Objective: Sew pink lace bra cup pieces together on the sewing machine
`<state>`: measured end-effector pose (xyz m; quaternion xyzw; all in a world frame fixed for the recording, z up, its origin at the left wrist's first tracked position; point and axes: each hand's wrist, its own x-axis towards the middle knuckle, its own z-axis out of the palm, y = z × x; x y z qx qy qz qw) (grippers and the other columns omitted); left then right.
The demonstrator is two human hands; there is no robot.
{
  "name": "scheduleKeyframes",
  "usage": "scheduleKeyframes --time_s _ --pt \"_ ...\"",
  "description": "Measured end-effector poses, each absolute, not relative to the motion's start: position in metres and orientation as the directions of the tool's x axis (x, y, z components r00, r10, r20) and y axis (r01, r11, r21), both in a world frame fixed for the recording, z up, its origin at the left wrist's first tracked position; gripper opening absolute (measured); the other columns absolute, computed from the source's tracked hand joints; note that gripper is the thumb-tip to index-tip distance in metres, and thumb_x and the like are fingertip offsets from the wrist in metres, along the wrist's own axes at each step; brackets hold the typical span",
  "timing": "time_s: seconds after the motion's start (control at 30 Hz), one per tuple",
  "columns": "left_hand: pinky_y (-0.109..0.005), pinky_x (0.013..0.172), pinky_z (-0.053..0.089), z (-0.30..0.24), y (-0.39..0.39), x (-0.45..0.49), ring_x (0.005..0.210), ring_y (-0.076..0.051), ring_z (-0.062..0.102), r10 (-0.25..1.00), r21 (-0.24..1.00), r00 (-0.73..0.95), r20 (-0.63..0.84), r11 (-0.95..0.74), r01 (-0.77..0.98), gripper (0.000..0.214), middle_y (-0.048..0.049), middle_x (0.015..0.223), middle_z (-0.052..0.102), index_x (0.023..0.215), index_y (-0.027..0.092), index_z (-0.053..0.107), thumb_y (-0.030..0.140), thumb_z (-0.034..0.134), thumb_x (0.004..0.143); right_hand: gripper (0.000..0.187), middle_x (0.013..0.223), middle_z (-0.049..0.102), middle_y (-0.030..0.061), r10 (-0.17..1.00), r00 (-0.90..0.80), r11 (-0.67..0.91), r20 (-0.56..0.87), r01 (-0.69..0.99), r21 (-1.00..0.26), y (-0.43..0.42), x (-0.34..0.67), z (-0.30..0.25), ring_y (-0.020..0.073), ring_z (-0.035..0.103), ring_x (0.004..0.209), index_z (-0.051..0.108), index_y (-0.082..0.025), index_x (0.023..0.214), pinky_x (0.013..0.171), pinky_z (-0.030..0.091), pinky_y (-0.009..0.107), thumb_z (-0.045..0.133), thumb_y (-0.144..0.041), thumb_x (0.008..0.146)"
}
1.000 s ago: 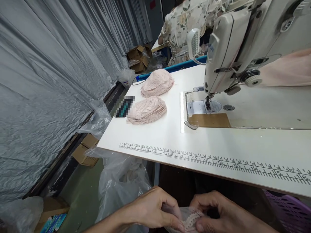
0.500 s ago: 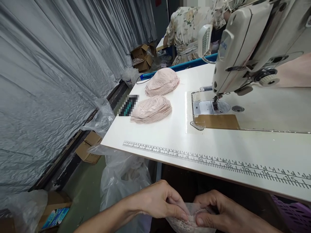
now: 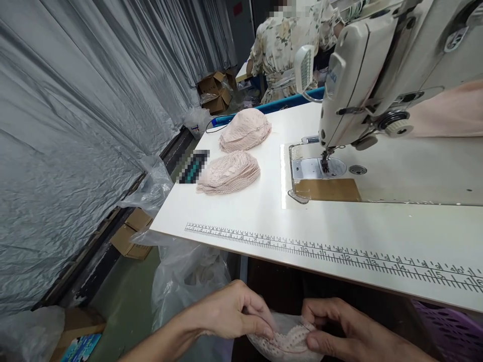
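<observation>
1. Both bare hands were low at the 6 o'clock edge of the view, below the front lip of the sewing table (image 3: pixel 264 211), holding one pink lace piece (image 3: pixel 289 341) between them
2. The left hand (image 3: pixel 230 314) was closed to a pinch, thumb and forefinger nipping the lace at its left edge; the other fingers were curled in
3. The right hand (image 3: pixel 345 329) was likewise closed, thumb pressed onto the scalloped trim at the right of the lace, with a fine red thread or edge running across the piece between the two pinches
4. The lace sat off the table entirely, over the lap, well apart from the needle of the sewing machine (image 3: pixel 377 75) up at 1 o'clock
5. On the table at 11 o'clock lay two stacks of the same pink lace: a nearer stack (image 3: pixel 230 173) fanned flat, and a farther stack (image 3: pixel 245 129) mounded just behind it; whether these were finished or waiting I could not tell
6. As I judged it, the work on this piece was at an early stage: it was being lined up by hand, and nothing lay under the presser foot (image 3: pixel 323 163)
7. A printed ruler (image 3: pixel 332 251) ran along the table's front; a clear plastic bag (image 3: pixel 188 281) hung at 7 o'clock; another person in a floral dress (image 3: pixel 283 45) worked at 12 o'clock
</observation>
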<state>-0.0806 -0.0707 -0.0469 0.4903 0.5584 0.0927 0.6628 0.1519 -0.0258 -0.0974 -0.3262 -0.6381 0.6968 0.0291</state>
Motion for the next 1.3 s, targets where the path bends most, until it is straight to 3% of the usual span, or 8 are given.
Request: scheduleKeyframes --time_s 0.27,0.5,0.6,0.8,1.1,1.3 --pt "-0.018 0.065 0.048 -0.038 -0.069 -0.079 0.072 -0.013 0.065 0.681 0.764 0.384 -0.624 0.427 0.484 0.014 -0.0027 0.079 0.072 0.088 0.017 0.075 0.021 0.066 0.078 0.029 0.071 0.042 -0.0015 0.450 -0.803 -0.193 -0.392 0.341 -0.920 -0.023 0.151 -0.089 0.0161 0.040 0.071 0.046 -0.021 0.068 0.065 0.033 0.025 0.055 -0.048 0.073" --pt "-0.015 0.058 0.042 -0.037 -0.067 -0.075 0.063 -0.009 0.058 0.698 0.786 0.424 -0.577 0.333 0.520 0.019 -0.0010 0.073 0.069 0.092 0.016 0.075 0.023 0.060 0.082 0.034 0.066 0.039 -0.0033 0.415 -0.834 -0.221 -0.364 0.296 -0.929 -0.024 0.144 -0.094 0.0139 0.036 0.066 0.055 -0.019 0.068 0.060 0.029 0.025 0.058 -0.052 0.074" --pt "-0.015 0.053 0.039 -0.040 -0.069 -0.078 0.056 -0.008 0.053 0.698 0.777 0.401 -0.593 0.367 0.511 0.021 -0.0004 0.065 0.066 0.090 0.016 0.075 0.030 0.063 0.080 0.041 0.064 0.039 -0.0037 0.396 -0.844 -0.228 -0.362 0.291 -0.929 -0.021 0.144 -0.093 0.0133 0.034 0.063 0.053 -0.019 0.067 0.058 0.027 0.025 0.056 -0.060 0.075" --pt "-0.020 0.068 0.048 -0.050 -0.072 -0.081 0.065 -0.012 0.061 0.672 0.796 0.431 -0.602 0.464 0.388 0.035 -0.0028 0.071 0.070 0.088 0.017 0.075 0.048 0.074 0.071 0.049 0.064 0.038 -0.0037 0.367 -0.838 -0.249 -0.403 0.329 -0.911 -0.015 0.153 -0.093 0.0133 0.034 0.062 0.050 -0.020 0.065 0.057 0.026 0.025 0.056 -0.067 0.073" --pt "-0.020 0.066 0.049 -0.050 -0.067 -0.079 0.068 -0.013 0.064 0.656 0.789 0.439 -0.614 0.488 0.373 0.033 -0.0029 0.074 0.071 0.089 0.018 0.075 0.046 0.072 0.073 0.039 0.063 0.049 -0.0027 0.306 -0.871 -0.369 -0.385 0.264 -0.891 -0.018 0.143 -0.096 0.0113 0.041 0.061 0.065 -0.016 0.071 0.057 0.030 0.022 0.071 -0.054 0.068" --pt "-0.019 0.070 0.049 -0.055 -0.071 -0.088 0.073 -0.013 0.065 0.654 0.806 0.476 -0.588 0.428 0.409 0.023 -0.0021 0.078 0.072 0.092 0.019 0.075 0.033 0.073 0.074 0.043 0.059 0.042 -0.0053 0.346 -0.828 -0.374 -0.441 0.310 -0.874 -0.011 0.152 -0.104 0.0093 0.035 0.057 0.059 -0.017 0.065 0.052 0.024 0.021 0.071 -0.058 0.068"
